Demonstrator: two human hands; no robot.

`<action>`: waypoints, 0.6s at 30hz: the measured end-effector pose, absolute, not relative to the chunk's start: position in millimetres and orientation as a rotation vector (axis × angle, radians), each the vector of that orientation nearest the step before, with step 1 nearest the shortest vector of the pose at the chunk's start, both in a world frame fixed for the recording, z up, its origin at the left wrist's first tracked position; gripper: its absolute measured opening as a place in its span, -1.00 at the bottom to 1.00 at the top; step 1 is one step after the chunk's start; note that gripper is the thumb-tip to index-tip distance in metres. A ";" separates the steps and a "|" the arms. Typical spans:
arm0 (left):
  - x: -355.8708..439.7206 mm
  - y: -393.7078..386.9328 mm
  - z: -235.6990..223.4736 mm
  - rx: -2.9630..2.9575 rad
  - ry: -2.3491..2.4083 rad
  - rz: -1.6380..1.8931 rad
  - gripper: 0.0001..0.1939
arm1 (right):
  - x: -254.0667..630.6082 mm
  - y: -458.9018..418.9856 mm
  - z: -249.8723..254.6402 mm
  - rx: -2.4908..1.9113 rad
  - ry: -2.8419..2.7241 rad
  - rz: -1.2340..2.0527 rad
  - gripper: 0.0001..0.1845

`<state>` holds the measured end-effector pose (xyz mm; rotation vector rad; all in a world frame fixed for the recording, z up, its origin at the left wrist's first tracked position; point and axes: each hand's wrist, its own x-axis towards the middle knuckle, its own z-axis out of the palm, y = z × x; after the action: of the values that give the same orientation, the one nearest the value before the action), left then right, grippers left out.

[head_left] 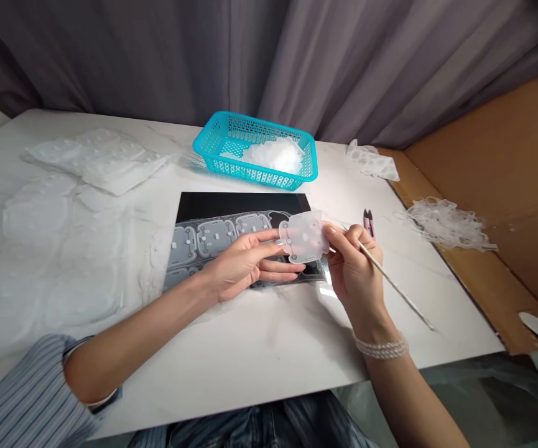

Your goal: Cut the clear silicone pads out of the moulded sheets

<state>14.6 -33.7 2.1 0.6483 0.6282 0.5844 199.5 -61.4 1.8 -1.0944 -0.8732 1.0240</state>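
Note:
A thin, translucent silicone-like piece (306,238) with rounded lobes and small holes is held up between my two hands. My left hand (250,264) has its thumb at the piece's left edge, with the other fingers stretched out beside and behind it. Its right edge is pinched by my right hand (355,264). That same hand also has a thin white stick (399,289) lodged in it, slanting down to the right. Below the hands, a clear sheet of similar joined shapes (217,238) lies on a black board (245,202).
Behind the board stands a turquoise basket (257,176) with a pile of translucent pieces (278,155). Stacked clear sheets (96,155) spread across the left. At right are a small pink-and-black tool (368,224), stringy scraps (450,223), a perforated sheet (371,160) and cardboard (497,162).

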 end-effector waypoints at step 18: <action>14.8 -36.9 14.9 0.629 0.735 0.689 -0.50 | 195.5 83.6 47.6 -1.015 -1.175 0.582 -0.55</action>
<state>14.8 -36.9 14.9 0.6286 0.7345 0.6891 195.5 83.6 47.6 -1.0151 -1.1746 0.5822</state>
